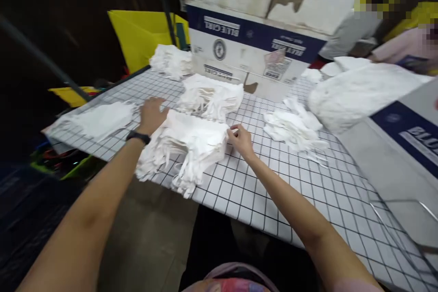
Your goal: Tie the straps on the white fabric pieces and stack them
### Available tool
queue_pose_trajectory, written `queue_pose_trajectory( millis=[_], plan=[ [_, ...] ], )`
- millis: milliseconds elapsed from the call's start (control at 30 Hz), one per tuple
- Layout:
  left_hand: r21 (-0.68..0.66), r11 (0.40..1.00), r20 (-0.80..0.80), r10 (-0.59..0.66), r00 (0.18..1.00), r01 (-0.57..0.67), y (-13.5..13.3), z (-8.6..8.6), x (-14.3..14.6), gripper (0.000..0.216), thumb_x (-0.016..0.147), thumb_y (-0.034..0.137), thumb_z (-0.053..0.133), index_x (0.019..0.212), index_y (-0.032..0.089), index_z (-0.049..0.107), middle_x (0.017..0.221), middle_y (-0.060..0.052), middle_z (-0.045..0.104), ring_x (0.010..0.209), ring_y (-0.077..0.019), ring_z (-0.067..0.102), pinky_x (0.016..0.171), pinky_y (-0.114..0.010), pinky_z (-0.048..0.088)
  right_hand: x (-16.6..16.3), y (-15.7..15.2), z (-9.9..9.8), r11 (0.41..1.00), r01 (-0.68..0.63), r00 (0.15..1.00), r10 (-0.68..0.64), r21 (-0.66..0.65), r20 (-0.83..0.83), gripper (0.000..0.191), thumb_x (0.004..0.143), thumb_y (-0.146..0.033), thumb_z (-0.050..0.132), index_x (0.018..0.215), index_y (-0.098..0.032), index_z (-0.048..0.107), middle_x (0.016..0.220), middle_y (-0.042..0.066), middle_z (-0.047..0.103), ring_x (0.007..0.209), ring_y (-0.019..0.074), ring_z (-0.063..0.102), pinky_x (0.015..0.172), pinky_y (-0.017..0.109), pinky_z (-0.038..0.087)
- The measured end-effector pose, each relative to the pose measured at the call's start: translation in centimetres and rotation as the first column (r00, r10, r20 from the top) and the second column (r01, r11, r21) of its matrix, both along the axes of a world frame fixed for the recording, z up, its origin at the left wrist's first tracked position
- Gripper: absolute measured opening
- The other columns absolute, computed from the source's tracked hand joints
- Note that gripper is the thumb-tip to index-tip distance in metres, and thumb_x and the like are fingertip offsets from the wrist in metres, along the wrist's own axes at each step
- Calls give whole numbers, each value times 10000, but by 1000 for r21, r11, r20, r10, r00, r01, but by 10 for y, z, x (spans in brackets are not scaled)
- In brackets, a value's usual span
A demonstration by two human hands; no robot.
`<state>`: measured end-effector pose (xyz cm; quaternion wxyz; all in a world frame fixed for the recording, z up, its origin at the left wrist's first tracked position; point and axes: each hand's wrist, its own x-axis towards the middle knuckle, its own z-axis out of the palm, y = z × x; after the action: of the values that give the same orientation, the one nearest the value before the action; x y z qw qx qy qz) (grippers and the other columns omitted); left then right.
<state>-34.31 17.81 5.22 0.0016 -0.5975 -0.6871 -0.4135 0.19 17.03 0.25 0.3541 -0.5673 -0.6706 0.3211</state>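
A stack of white fabric pieces [195, 134] with trailing strips lies at the near edge of the checked table. My left hand [153, 115], a dark band on its wrist, is at the stack's upper left corner with its fingers apart. At the opposite corner, my right hand [241, 140] pinches the edge of the white fabric between thumb and fingers. Just behind sits a second white stack [214, 93]. Flat white fabric [102, 118] lies left of my left hand, and a loose white bundle [294, 125] is right of my right hand.
A white and blue carton [236, 54] stands at the back, with another white pile [171, 60] to its left. On the right are a large white bundle [362, 91] and a second carton [404, 146]. Other people are beyond the table [267, 182].
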Motion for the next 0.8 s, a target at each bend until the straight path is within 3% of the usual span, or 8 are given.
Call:
queue_pose_trajectory(
  millis=[67, 200, 300, 400, 533, 600, 700, 800],
  plan=[
    [235, 967, -77, -80, 994, 96, -13, 4, 23, 44, 806, 290, 684, 840, 266, 670, 910, -61, 704, 1066, -332, 640, 1102, -555, 392, 29, -14, 1, 1000, -21, 1000, 21, 9, 20, 191, 899, -394, 596, 950, -228, 676, 680, -10, 683, 660, 166, 624, 695, 285, 479],
    [341, 868, -193, -311, 931, 361, -52, 9, 111, 67, 909, 267, 669, 943, 240, 720, 950, -37, 746, 959, -265, 658, 936, -475, 507, 107, -32, -3, 997, 65, 996, -68, 36, 64, 183, 887, -351, 569, 888, -210, 686, 813, 24, 731, 723, 168, 651, 715, 283, 499],
    [179, 780, -191, -571, 798, 600, -63, 2, 195, 102, 948, 230, 618, 927, 216, 717, 955, -41, 743, 959, -229, 650, 913, -419, 533, 168, -23, -4, 971, 220, 967, -229, 95, 111, 206, 874, -337, 540, 901, -187, 680, 876, 64, 737, 786, 198, 661, 787, 322, 516],
    [-79, 695, -128, -718, 684, 715, -46, -11, 273, 132, 965, 213, 593, 978, 175, 719, 1001, -64, 733, 1021, -233, 622, 942, -401, 528, 213, 0, 0, 917, 361, 908, -388, 171, 160, 251, 877, -316, 498, 958, -162, 679, 923, 107, 719, 835, 233, 648, 866, 387, 510],
    [-325, 612, -138, -785, 604, 721, -1, -20, 361, 199, 965, 191, 561, 1106, 141, 694, 1149, -109, 698, 1132, -252, 584, 1010, -391, 495, 245, 32, 6, 861, 441, 840, -495, 252, 221, 350, 844, -234, 510, 1132, -136, 682, 1217, 196, 632, 1088, 306, 586, 988, 462, 449],
    [-366, 599, -155, -793, 589, 712, 22, -19, 400, 255, 970, 183, 536, 1186, 133, 662, 1229, -136, 667, 1191, -273, 562, 1037, -413, 477, 253, 44, 6, 857, 453, 823, -508, 247, 253, 361, 798, -209, 566, 1129, -161, 702, 1309, 198, 584, 1202, 350, 515, 1012, 501, 412],
    [-401, 592, -166, -797, 580, 699, 49, -15, 444, 346, 932, 120, 546, 1267, 166, 619, 1358, -139, 613, 1284, -298, 511, 1085, -470, 430, 263, 53, 6, 872, 446, 829, -487, 201, 274, 200, 768, -208, 622, 933, -187, 734, 1208, 166, 644, 1189, 363, 501, 995, 520, 387],
    [-439, 580, -132, -797, 590, 686, 70, -7, 468, 294, 882, 78, 573, 1145, 179, 659, 1282, -126, 655, 1270, -318, 516, 1068, -520, 413, 275, 54, 16, 900, 396, 874, -430, 181, 227, 108, 793, -240, 630, 808, -187, 722, 1008, 124, 703, 1045, 304, 574, 945, 453, 410]
  ],
)
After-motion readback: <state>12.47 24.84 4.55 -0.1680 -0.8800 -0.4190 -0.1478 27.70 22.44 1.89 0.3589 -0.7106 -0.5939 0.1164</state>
